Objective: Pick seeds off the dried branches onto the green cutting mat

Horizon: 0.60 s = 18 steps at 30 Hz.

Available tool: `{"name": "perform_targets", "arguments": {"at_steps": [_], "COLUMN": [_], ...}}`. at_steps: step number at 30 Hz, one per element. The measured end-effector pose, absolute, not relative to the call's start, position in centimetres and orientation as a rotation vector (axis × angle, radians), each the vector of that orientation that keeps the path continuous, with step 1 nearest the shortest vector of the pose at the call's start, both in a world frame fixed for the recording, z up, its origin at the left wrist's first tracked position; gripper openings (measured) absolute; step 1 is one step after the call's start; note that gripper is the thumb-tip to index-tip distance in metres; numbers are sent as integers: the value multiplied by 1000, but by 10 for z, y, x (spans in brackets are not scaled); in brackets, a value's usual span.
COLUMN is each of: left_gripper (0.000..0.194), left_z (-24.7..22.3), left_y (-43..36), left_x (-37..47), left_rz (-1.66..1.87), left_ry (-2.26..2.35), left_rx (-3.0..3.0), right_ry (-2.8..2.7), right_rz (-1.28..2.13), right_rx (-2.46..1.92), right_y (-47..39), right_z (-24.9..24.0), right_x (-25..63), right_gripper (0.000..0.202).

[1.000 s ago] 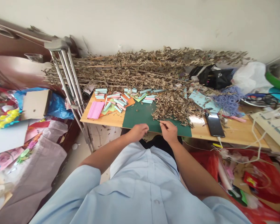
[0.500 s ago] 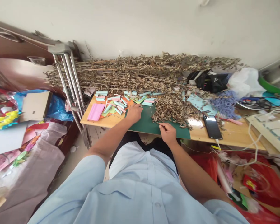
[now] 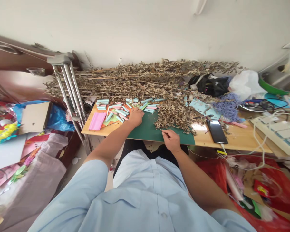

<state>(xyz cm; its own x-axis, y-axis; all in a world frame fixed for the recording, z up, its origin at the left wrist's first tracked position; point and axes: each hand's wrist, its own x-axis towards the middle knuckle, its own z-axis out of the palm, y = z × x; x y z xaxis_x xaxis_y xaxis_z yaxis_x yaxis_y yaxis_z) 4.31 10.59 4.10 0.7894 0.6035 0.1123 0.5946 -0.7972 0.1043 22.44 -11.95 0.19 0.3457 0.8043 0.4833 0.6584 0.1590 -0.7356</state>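
My left hand (image 3: 135,117) reaches over the left edge of a green mat (image 3: 145,129), fingers stretched toward small blue and pink paper rolls (image 3: 120,111). It looks open, though its fingertips partly hide what lies beneath them. Closed in a pinch, my right hand (image 3: 172,140) rests at the mat's front edge. Anything between its fingertips is too small to make out. Just beyond it lies a heap of dried leaves (image 3: 176,116) on the mat. Left of the rolls is a pink paper sheet (image 3: 97,121), with orange and green sheets partly under the rolls.
Long dried stalks (image 3: 135,77) lie along the wall. Metal crutches (image 3: 70,87) lean at the table's left end. To the right are a phone (image 3: 217,131) on a cable, purple yarn (image 3: 226,108), a black bag (image 3: 214,85) and a power strip (image 3: 276,132).
The view has shifted slightly. My left hand has edged left toward the paper rolls, its fingers spread a little more. My right hand keeps its pinch near the mat's front edge.
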Motion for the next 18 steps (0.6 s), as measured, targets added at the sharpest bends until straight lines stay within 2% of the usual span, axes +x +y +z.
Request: {"name": "perform_targets", "arguments": {"at_steps": [5,18], "left_gripper": [34,31], "left_z": [37,29], "left_y": [105,92], "left_x": [43,77], "left_rz": [114,265], "left_ry": [813,599], "left_rx": [2908,2787], "right_ry": [-1376,-1364], "right_rz": [167,165], "right_rx": [-1536,-1530], "right_y": [-119,-122], "right_z": [1,1], "right_x": [224,225], "right_gripper": [19,18]}}
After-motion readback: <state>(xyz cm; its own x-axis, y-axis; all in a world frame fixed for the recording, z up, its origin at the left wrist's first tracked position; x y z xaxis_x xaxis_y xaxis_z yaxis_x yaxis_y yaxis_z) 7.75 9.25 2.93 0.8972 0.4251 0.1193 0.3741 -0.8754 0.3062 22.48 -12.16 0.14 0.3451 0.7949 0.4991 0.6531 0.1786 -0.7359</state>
